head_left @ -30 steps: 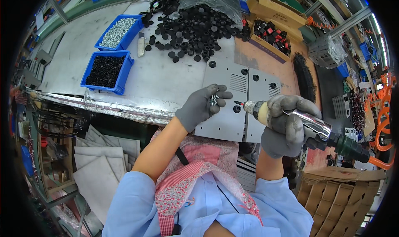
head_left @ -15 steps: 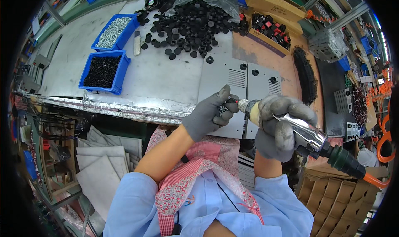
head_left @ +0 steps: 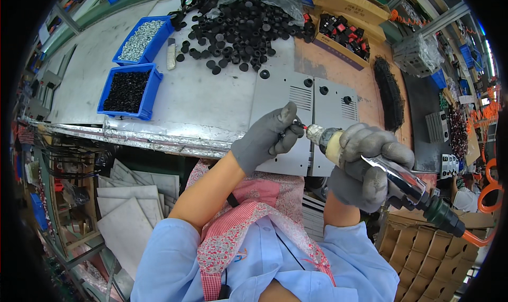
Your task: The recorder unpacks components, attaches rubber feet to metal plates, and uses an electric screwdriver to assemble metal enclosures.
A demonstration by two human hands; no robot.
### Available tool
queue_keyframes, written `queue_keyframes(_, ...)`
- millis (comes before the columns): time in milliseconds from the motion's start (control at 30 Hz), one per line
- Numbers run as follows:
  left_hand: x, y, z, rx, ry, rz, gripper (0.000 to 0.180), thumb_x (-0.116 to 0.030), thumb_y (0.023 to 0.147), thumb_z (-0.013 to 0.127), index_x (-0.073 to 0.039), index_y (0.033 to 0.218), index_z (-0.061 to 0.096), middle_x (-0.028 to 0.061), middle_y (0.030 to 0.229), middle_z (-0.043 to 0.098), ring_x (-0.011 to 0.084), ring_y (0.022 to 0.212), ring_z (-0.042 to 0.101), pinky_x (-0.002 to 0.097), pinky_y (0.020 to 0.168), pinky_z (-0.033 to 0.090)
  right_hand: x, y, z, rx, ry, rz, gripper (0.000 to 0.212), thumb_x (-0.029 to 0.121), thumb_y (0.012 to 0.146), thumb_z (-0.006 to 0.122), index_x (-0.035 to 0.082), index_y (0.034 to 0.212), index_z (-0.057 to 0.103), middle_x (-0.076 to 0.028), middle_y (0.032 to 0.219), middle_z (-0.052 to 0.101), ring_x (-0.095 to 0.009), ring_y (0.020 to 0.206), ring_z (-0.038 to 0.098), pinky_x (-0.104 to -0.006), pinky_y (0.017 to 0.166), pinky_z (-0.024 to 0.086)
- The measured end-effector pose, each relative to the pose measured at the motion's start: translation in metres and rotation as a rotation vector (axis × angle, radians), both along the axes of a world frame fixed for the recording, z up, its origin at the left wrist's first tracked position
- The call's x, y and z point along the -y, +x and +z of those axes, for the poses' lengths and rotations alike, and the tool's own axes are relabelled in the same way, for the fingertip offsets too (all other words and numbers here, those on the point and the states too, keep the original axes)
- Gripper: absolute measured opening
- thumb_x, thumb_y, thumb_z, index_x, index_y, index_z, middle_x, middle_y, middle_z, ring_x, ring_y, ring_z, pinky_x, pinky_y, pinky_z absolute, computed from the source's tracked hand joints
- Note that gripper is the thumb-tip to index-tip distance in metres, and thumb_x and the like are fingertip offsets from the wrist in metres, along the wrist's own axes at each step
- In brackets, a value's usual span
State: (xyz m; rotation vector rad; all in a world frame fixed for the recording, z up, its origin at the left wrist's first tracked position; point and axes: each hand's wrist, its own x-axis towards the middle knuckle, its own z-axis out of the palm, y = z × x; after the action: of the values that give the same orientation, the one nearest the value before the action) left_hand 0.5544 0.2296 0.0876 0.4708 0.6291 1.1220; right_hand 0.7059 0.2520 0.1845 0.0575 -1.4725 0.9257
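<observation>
Two gloved hands noted. The right hand (head_left: pixel 368 161) grips one power screwdriver (head_left: pixel 394 176). The left hand (head_left: pixel 267 138), fingers drawn in, pinches small screws (head_left: pixel 296 122), mostly hidden; count cannot be told. The screwdriver's tip is at the left fingertips, above two grey panels (head_left: pixel 272 98) lying side by side on the table (head_left: pixel 206 106). Four black knobs (head_left: pixel 264 74) show on them. Two blue bins (head_left: pixel 152 95) stand left.
</observation>
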Motion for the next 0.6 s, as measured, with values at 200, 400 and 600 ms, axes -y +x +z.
queue_keyframes(200,-0.01,-0.002,-0.003,-0.179,0.063,-0.042,0.051,-0.06,0.085,0.056,-0.009,0.086,0.057,-0.0014,0.065,0.054,0.0015,0.045,0.038,0.0157,0.037,0.025,-0.007,0.008,-0.005,-0.02,-0.051,0.011,0.042,0.021,0.081,0.052,0.005,0.12,0.051,-0.013,0.088,0.057,-0.019,0.067,0.054,-0.0377,0.062,0.045)
queue_keyframes(400,-0.049,-0.019,-0.027,-0.765,0.202,0.192,0.045,-0.049,0.087,0.06,-0.009,0.106,0.064,0.0053,0.078,0.063,0.0122,0.068,0.057,0.0277,0.062,0.046,-0.033,0.029,-0.008,-0.079,-0.055,-0.037,0.039,0.02,0.082,0.05,0.006,0.118,0.051,-0.014,0.093,0.059,-0.022,0.075,0.054,-0.0389,0.071,0.044)
queue_keyframes(600,-0.107,0.001,-0.035,-1.756,0.446,0.269,0.044,-0.037,0.086,0.06,-0.014,0.124,0.054,0.0103,0.108,0.062,0.0303,0.098,0.061,0.0411,0.08,0.049,-0.043,0.024,-0.009,-0.061,-0.209,-0.273,0.034,0.016,0.081,0.048,0.003,0.113,0.05,-0.017,0.094,0.06,-0.024,0.078,0.055,-0.041,0.075,0.045)
